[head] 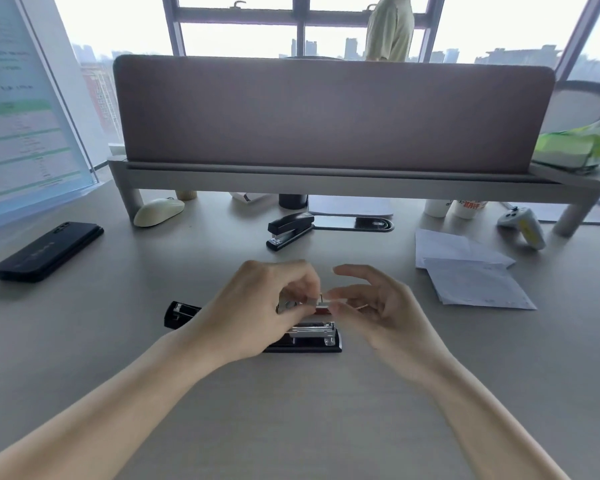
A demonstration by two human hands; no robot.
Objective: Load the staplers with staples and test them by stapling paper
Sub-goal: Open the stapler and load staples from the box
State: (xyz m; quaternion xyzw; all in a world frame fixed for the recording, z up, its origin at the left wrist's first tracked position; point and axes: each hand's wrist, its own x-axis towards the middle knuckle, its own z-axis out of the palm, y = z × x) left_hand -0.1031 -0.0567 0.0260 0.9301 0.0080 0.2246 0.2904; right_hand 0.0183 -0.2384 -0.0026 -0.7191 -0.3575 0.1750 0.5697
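Observation:
A black stapler point(312, 336) lies open on the desk under my hands, its lid point(181, 313) swung out to the left and its metal channel showing. My left hand point(257, 306) and my right hand point(381, 306) meet just above it, both pinching a small silver strip of staples point(321, 299) between fingertips. Something red shows behind the strip; I cannot tell what it is. A second black stapler point(290, 231) sits shut farther back, near the middle. Folded white paper sheets point(471, 271) lie at the right.
A black phone point(47, 251) lies at the left, with a cream mouse point(158, 211) behind it. A monitor riser point(326, 178) with a grey divider crosses the back. Cups point(465, 207) and a white game controller point(523, 226) sit at the right. A person stands beyond the divider.

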